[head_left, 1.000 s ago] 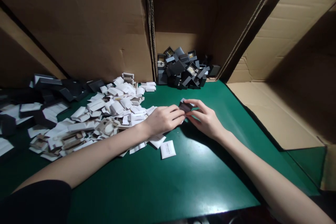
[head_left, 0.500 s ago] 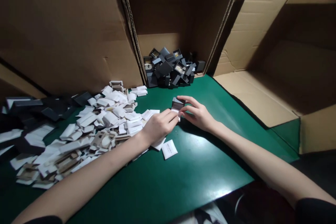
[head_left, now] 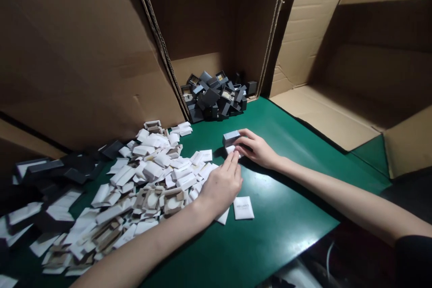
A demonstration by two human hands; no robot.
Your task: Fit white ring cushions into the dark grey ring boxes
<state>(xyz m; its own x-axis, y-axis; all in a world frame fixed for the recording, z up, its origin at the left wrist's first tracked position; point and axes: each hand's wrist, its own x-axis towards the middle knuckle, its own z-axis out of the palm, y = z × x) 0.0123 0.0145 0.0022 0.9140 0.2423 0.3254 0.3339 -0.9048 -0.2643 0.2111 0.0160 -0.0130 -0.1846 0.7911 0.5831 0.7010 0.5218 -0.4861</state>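
Note:
A small grey jewellery-type box (head_left: 231, 136) stands open-lidded on the green table, white inside. My right hand (head_left: 256, 148) grips it from the right, thumb and forefinger on its lid and side. My left hand (head_left: 222, 184) reaches in from the front left, its fingers pressed together at a small white insert (head_left: 230, 148) in the box; the fingertips partly hide it. Below my left hand lies a flat white printed card (head_left: 243, 208), and another white piece (head_left: 222, 217) is half covered by the hand.
A large heap of white inserts (head_left: 151, 171) spreads to the left. Black box pieces (head_left: 64, 171) lie beyond it. Several dark boxes (head_left: 216, 96) are piled inside a tall cardboard carton (head_left: 202, 18) at the back. Another open carton (head_left: 324, 108) stands right, beside the green table (head_left: 286, 216).
The camera view has shifted. My left hand has drawn back from the upper box to its white insert, and the grey lid shows more. My right hand still holds the box.

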